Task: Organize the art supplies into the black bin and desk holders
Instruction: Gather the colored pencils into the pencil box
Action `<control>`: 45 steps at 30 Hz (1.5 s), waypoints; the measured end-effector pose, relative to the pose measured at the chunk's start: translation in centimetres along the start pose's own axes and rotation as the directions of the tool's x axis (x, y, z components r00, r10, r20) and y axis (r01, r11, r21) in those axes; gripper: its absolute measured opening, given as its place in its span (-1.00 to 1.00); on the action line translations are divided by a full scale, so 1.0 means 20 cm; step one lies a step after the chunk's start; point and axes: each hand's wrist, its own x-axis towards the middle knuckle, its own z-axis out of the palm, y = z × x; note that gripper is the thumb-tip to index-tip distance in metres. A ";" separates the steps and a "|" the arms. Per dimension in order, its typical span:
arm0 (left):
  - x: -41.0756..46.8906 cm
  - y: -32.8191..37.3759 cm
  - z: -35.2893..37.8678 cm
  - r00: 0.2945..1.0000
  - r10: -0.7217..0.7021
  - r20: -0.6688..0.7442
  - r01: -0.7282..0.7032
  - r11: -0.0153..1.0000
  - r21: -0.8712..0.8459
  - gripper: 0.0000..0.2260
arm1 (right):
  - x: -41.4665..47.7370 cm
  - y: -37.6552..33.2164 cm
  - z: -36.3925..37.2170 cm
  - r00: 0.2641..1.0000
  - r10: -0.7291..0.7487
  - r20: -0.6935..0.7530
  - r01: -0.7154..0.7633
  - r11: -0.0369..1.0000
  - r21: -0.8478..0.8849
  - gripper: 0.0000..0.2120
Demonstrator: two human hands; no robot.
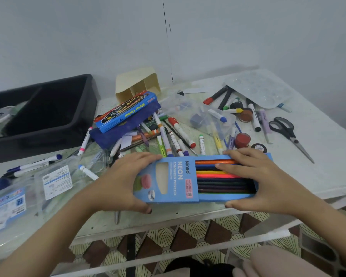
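Table [318,170] strewn with art supplies, blue pencil box [168,180] at its front edge.
Glossy black plastic bin [58,80] fills the far left corner, a cream holder [140,78] beside it; left hand [120,180] grips the cardboard sleeve, right hand [258,180] clasps the tray of slim neon pencils [214,173].

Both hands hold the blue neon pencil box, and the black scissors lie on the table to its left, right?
No: in the head view the black scissors lie on the table right of the blue neon pencil box, which the left hand and right hand do hold.
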 end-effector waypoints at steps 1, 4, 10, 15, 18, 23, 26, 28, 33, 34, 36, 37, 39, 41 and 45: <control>0.00 0.01 0.02 1.000 0.013 -0.002 -0.013 1.000 0.000 -0.05 | 0.00 -0.01 0.01 1.000 -0.009 0.013 0.009 1.000 0.004 -0.29; -0.02 0.03 0.08 1.000 0.020 -0.017 -0.020 1.000 0.001 -0.06 | 0.01 -0.04 0.06 0.999 -0.033 0.029 0.033 0.999 -0.023 -0.26; -0.05 0.04 0.17 0.999 -0.017 -0.043 0.016 1.000 -0.017 -0.11 | -0.01 -0.05 0.14 0.995 -0.039 0.089 0.045 0.997 -0.063 -0.23; -0.04 0.04 0.17 0.999 -0.021 -0.041 0.021 1.000 -0.001 -0.11 | -0.03 -0.02 0.13 0.992 -0.023 0.126 0.020 1.000 0.020 -0.15; -0.04 0.03 0.17 0.999 -0.027 -0.024 0.027 1.000 0.007 -0.09 | -0.06 0.00 0.08 0.996 0.004 0.088 -0.011 0.997 0.080 -0.14; -0.02 0.02 0.16 1.000 0.000 -0.015 0.000 1.000 0.009 -0.10 | -0.16 0.04 -0.01 0.990 0.136 -0.030 -0.127 0.969 0.210 -0.13; 0.00 0.02 0.15 1.000 0.003 -0.012 -0.003 1.000 -0.005 -0.10 | -0.22 0.10 -0.03 0.989 0.146 0.031 -0.149 0.979 0.139 -0.18; 0.01 0.01 0.15 1.000 0.013 -0.015 -0.013 1.000 -0.017 -0.10 | -0.23 0.13 -0.02 0.989 0.113 0.097 -0.122 0.988 0.090 -0.19; 0.03 0.00 0.15 1.000 0.005 -0.025 -0.006 0.999 -0.034 -0.11 | -0.21 0.17 0.01 0.977 0.107 0.183 -0.114 0.993 0.029 -0.16; 0.03 -0.01 0.15 1.000 -0.001 -0.027 0.000 0.999 -0.036 -0.10 | -0.21 0.18 0.01 0.976 0.118 0.184 -0.127 0.991 0.033 -0.16; 0.04 -0.01 0.15 0.999 -0.004 -0.036 0.002 0.999 -0.038 -0.10 | -0.19 0.18 0.01 0.977 0.133 0.165 -0.143 0.988 0.052 -0.17; 0.04 -0.01 0.16 0.999 0.000 -0.043 -0.002 0.999 -0.043 -0.11 | -0.18 0.18 0.01 0.980 0.129 0.150 -0.140 0.988 0.065 -0.18; 0.05 0.00 0.16 0.999 0.016 -0.052 -0.018 0.999 -0.050 -0.14 | -0.15 0.16 0.01 0.985 0.108 0.131 -0.120 0.989 0.083 -0.19; 0.06 0.01 0.16 0.998 0.033 -0.061 -0.036 0.998 -0.057 -0.16 | -0.13 0.13 0.03 0.991 0.082 0.106 -0.092 0.991 0.097 -0.20; 0.07 0.03 0.17 0.997 0.044 -0.066 -0.049 0.996 -0.074 -0.15 | -0.09 0.07 0.04 0.994 0.075 0.082 -0.085 0.989 0.120 -0.19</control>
